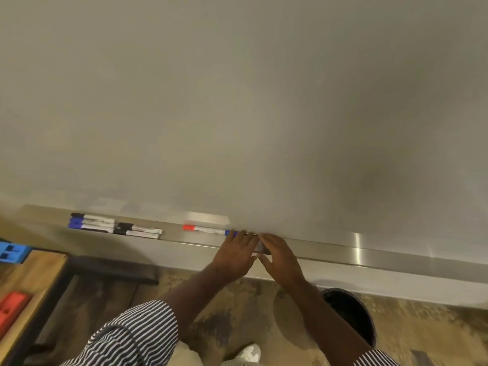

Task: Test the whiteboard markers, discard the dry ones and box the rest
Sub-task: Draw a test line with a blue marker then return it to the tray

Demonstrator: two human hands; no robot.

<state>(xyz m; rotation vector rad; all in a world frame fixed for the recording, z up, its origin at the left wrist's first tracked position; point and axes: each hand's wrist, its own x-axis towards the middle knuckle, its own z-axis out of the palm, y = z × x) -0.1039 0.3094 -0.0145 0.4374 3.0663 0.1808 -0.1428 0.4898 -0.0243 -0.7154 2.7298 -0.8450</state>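
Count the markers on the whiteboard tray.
7 visible. Five sit grouped at the tray's left: black-capped, two blue-capped, two black-capped. One red-capped lies mid-tray, one blue-capped under the hands. More may be hidden there.

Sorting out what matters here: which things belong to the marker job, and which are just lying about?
Job: whiteboard; tray markers; red-capped marker; blue-capped marker; dark bin; left hand; right hand.
Lying about: blue block; red block; wooden table.
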